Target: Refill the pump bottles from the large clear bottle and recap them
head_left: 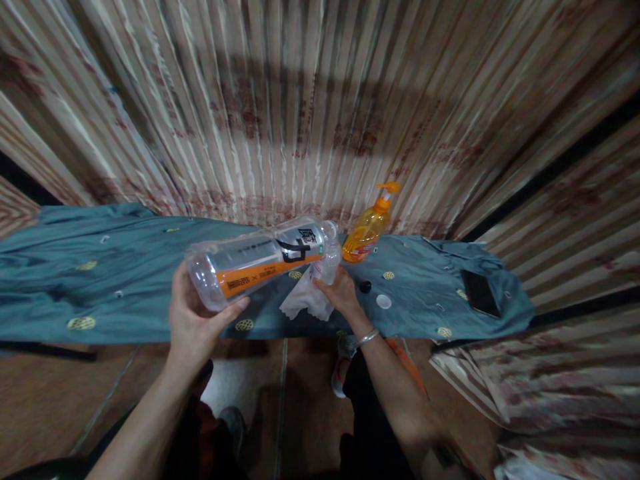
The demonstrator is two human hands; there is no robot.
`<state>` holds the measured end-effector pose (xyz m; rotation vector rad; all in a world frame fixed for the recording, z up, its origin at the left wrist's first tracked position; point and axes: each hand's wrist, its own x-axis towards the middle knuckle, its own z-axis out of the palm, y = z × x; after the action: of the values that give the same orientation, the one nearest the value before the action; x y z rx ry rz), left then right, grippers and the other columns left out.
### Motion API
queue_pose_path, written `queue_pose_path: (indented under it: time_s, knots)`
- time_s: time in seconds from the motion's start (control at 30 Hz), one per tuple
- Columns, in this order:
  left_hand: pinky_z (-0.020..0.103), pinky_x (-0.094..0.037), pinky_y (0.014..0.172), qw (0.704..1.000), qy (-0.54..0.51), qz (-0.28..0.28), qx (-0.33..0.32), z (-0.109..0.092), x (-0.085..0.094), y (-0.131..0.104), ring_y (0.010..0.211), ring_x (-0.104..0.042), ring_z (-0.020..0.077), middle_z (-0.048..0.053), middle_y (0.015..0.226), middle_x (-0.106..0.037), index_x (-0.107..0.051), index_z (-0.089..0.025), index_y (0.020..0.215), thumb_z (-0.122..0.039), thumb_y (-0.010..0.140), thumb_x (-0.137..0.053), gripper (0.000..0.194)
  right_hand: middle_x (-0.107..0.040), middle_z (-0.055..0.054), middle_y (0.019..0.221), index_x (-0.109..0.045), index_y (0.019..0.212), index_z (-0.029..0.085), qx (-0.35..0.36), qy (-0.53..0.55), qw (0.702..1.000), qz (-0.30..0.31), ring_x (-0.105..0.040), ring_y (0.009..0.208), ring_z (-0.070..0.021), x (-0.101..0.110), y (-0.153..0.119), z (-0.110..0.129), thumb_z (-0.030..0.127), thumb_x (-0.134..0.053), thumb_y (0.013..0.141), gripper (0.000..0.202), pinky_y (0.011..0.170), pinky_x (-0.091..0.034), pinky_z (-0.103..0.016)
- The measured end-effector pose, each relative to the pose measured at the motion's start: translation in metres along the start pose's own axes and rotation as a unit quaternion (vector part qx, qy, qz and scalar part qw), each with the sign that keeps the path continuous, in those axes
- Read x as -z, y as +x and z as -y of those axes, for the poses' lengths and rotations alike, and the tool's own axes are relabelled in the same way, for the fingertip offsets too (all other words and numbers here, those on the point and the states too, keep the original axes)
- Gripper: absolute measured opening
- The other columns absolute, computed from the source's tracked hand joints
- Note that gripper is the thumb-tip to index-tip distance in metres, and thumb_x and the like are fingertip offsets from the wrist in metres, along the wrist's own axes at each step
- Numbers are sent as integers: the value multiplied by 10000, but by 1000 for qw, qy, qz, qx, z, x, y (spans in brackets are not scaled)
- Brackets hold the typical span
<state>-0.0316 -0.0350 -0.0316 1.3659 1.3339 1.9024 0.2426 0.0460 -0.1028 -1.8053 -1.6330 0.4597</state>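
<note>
My left hand (195,320) is wrapped round the base of a large clear plastic bottle (260,260) with an orange and silver label. The bottle lies tilted nearly sideways, its neck end to the right. That end meets a small clear bottle (327,263), which my right hand (343,290) grips at its lower part. A crumpled white cloth or tissue (307,300) lies on the table just below the small bottle. Whether liquid passes between the two bottles cannot be made out.
An orange pump bottle (367,233) stands behind my right hand. A black cap (365,287), a white round lid (383,301) and a dark phone (480,293) lie on the teal tablecloth (135,267). Striped curtains (280,120) hang behind.
</note>
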Motion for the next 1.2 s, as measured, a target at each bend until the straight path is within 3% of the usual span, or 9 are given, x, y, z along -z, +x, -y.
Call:
queue_pose_path:
  time_s: [0.33,0.6,0.8,1.0,1.2]
  knots:
    - [510,-670,1036,1000,4,23,-20,3,1,0,1249,-745,337,110,1364,-731,-643,-252,1353,-504,500,-1082,992,-835,-142,1249,-721,1228,180,-16,8,1000,1,-808,1185,-320,1,0,2,301,-887,851,429,1008,-621,-383]
    - [523,-682,1004,1000,-18,0,-2,1,-5,-1,1207,-764,351,136,1352,-733,-625,-232,1343,-495,442,-1089,1047,-844,-131,1208,-706,1226,185,-34,13,999,8,-817,1161,-325,1,1,0,310,-899,839,451,990,-623,-380]
    - [462,-713,933,1000,-8,-2,-14,2,-4,-6,1176,-784,345,117,1328,-753,-645,-278,1353,-462,539,-1047,926,-842,-157,1203,-684,1267,154,-46,4,999,20,-815,1153,-336,3,1,3,301,-880,852,481,964,-624,-381]
    - [467,-707,955,1000,-5,-14,13,-10,-7,-6,1210,-769,363,130,1340,-754,-644,-249,1328,-380,497,-1046,933,-830,-168,1231,-684,1258,132,-25,8,1000,15,-799,1197,-341,1,0,2,290,-852,867,454,1010,-609,-380]
    - [462,-723,883,998,-24,-24,52,-23,-12,-5,1098,-795,356,134,1272,-779,-642,-237,1267,-319,450,-1040,912,-834,-150,1225,-685,1235,182,-15,22,1000,7,-802,1197,-348,-5,2,-6,320,-859,846,448,1036,-618,-424]
